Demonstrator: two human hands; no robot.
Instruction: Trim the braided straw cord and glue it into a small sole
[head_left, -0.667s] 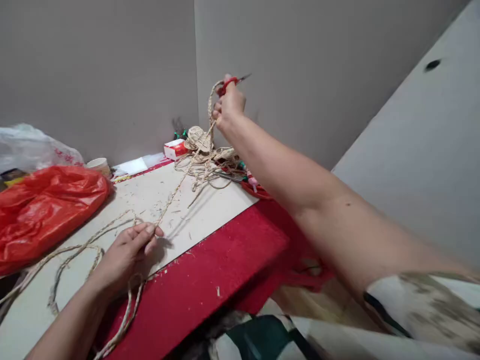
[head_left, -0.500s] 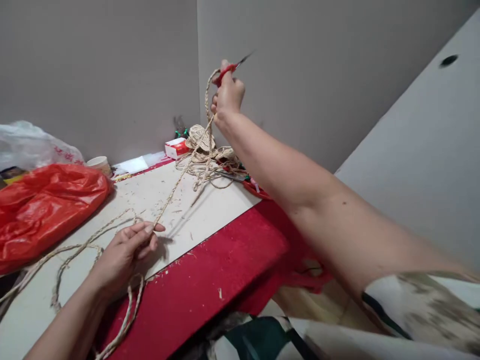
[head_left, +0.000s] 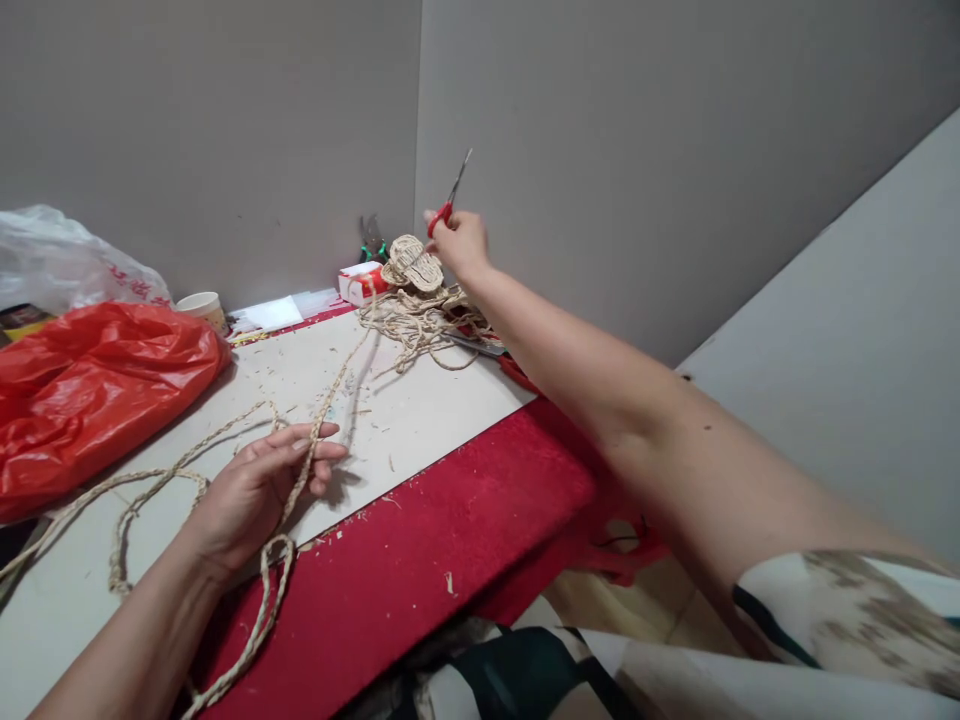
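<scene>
A long braided straw rope (head_left: 330, 390) lies across the pale board (head_left: 405, 420) and runs to a tangle of straw braid (head_left: 416, 320) at the far corner. My left hand (head_left: 259, 490) rests on the board with the rope passing loosely between its half-curled fingers. My right hand (head_left: 461, 240) is stretched out over the tangle, closed on red-handled scissors (head_left: 448, 200) whose blades point up. A small coiled straw piece (head_left: 412, 265) sits just left of that hand.
A red plastic bag (head_left: 97, 385) and a clear bag (head_left: 60, 265) lie at the left, with a paper cup (head_left: 202, 305) and a red-and-white box (head_left: 360, 285) near the wall. Red cloth (head_left: 450, 530) covers the table's near edge. Grey walls meet behind.
My right hand has dropped from high in the air down to the tangle and let the rope go slack onto the board. The left hand has barely shifted.
</scene>
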